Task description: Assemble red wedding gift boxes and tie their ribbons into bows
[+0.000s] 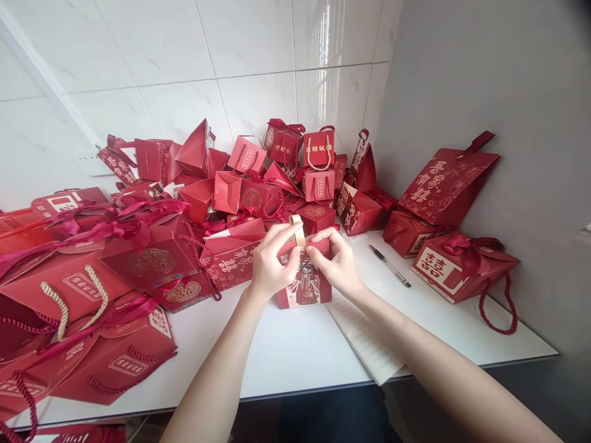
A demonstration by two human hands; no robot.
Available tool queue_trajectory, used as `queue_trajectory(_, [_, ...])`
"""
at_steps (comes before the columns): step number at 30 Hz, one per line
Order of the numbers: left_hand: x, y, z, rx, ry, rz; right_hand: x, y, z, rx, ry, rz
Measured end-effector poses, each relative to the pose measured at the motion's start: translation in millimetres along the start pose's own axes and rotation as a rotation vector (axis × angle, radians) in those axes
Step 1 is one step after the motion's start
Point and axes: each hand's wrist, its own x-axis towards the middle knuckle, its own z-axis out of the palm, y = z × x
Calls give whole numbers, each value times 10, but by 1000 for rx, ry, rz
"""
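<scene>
Left hand (270, 261) and right hand (335, 258) both pinch the beige ribbon loop (298, 229) atop a small red cardboard gift box (305, 286). Box stands mid white worktop (286, 351), nearer its front edge; lined notebook (369, 344) just beside

The white counter (286, 351) carries, near its middle, a small red cardboard box with a printed figure (305, 288). A lined white paper sheet (364, 335) lies flat at 4 o'clock from the box, its corner past the front edge, and a black pen (390, 266) lies at 2 o'clock. A heap of small red gift boxes with cord handles (258, 184) crowds 12 o'clock, larger red boxes tied with dark ribbons (92, 289) fill 9 o'clock, and a flat red box with a ribbon bow (455, 267) sits at 3 o'clock.
</scene>
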Motion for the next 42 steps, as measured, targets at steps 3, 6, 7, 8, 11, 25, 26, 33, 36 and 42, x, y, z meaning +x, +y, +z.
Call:
queue_trajectory(3, [-3,1,10,8,10,4,11,-17,5,33,0,27])
queue_trajectory(6, [-4,4,8,-15,15,12,14,-44,15,54,-15,38])
queue_trajectory(7, [-5,6,5,-23,10,10,16,-52,16,64,-21,40])
queue_trajectory(8, [-6,8,1,-30,3,7,19,-58,15,73,-28,43])
queue_trajectory(11, [-11,18,-14,-65,-7,-47,23,-65,4,104,-55,67])
queue_trajectory(25, [13,38,8,-412,-6,-399,12,-50,-20,63,-39,42])
queue_trajectory(26, [10,42,11,-416,4,-390,14,-45,-19,47,-37,26])
queue_trajectory(33, [16,43,7,-424,-6,-427,27,-35,-86,76,-92,29])
queue_trajectory(36, [9,1,-12,-471,-17,-433,37,-28,-129,157,-214,35])
queue_trajectory(42, [-49,-171,7,-705,42,-472,119,36,-155,163,-90,237])
